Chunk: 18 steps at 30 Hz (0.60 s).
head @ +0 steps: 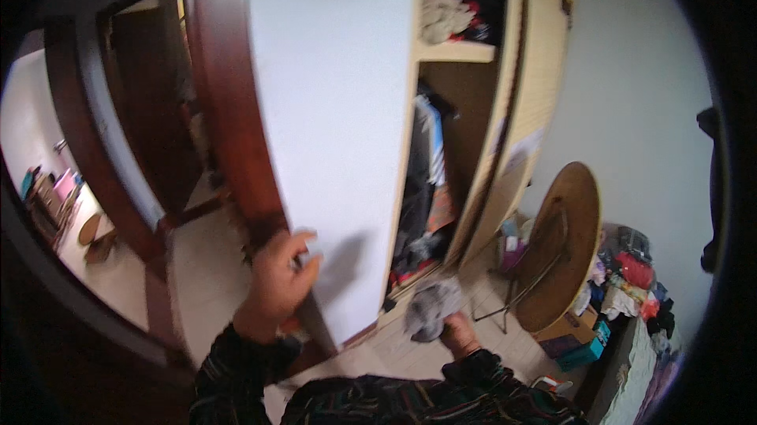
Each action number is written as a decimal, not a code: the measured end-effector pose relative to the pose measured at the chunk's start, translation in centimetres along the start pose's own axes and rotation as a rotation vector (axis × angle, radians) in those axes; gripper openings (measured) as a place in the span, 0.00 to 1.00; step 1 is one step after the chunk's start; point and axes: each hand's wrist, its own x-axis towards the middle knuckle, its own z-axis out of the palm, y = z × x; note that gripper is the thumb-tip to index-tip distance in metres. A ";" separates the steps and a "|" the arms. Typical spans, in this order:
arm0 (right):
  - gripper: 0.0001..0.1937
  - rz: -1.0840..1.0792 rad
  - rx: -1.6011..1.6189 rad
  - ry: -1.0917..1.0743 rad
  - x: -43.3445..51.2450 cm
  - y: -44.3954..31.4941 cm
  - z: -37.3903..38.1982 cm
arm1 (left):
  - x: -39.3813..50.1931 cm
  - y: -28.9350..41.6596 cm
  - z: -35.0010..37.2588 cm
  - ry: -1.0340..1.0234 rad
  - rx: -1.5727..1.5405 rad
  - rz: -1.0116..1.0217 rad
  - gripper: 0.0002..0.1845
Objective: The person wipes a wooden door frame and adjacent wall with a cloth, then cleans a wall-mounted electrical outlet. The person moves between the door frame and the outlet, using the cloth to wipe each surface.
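My right hand (460,335) is closed around a grey, fluffy bundle (433,307), perhaps cloth, low in front of my body. It hangs over the tiled floor near the foot of a cream wardrobe (407,176). My left hand (282,277) is raised by the red-brown wooden door frame (227,88) and a white wall section (337,129), its fingers curled apart. Nothing shows in it, and its shadow falls on the wall. Both forearms wear dark patterned sleeves.
Clothes (427,135) hang inside the wardrobe, with more bundled on its shelf (458,52). A round folding table (568,247) leans on its side at right, beside a clothes pile (633,283) and a cardboard box (571,330). Doorways open at left.
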 end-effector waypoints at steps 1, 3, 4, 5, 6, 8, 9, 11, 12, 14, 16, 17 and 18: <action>0.34 -0.029 0.035 -0.016 0.0 -0.1 0.3 | 0.6 -0.4 -1.5 0.135 0.058 0.145 0.14; 0.33 -0.181 0.016 0.002 0.4 -0.3 1.8 | 1.5 -1.1 -4.4 0.214 0.185 0.036 0.12; 0.33 -0.168 -0.039 0.059 0.6 -0.7 2.8 | 2.5 -1.7 -5.5 0.224 0.175 0.021 0.14; 0.33 -0.157 -0.072 0.116 0.9 -0.9 4.2 | 3.4 -2.4 -6.7 0.230 0.164 -0.009 0.16; 0.33 -0.172 -0.146 0.091 1.3 -1.3 5.8 | 4.3 -3.0 -7.4 0.257 0.200 0.035 0.16; 0.31 -0.218 -0.238 0.130 2.6 -1.9 9.6 | 5.6 -4.2 -8.4 0.298 0.240 0.103 0.16; 0.32 -0.294 -0.274 0.058 3.6 -2.2 11.7 | 6.2 -4.7 -8.6 0.259 0.205 0.065 0.15; 0.36 -0.429 -0.418 -0.004 6.1 -2.8 16.2 | 6.9 -6.0 -8.7 0.198 0.139 0.024 0.15; 0.36 -0.499 -0.396 -0.096 6.5 -3.0 18.5 | 7.1 -6.6 -8.5 0.162 0.085 -0.032 0.16; 0.32 -0.704 -0.529 -0.143 8.5 -2.9 22.9 | 7.8 -7.9 -7.8 0.120 -0.017 -0.080 0.20; 0.30 -1.021 -1.003 -0.089 10.5 -3.3 26.0 | 8.1 -9.1 -7.3 0.129 -0.201 -0.010 0.21; 0.34 -1.129 -1.180 -0.050 11.5 -3.3 27.2 | 8.2 -9.7 -7.1 0.123 -0.294 0.013 0.21; 0.36 -1.120 -1.234 0.012 12.4 -2.5 28.3 | 8.3 -10.1 -7.0 0.156 -0.158 0.028 0.20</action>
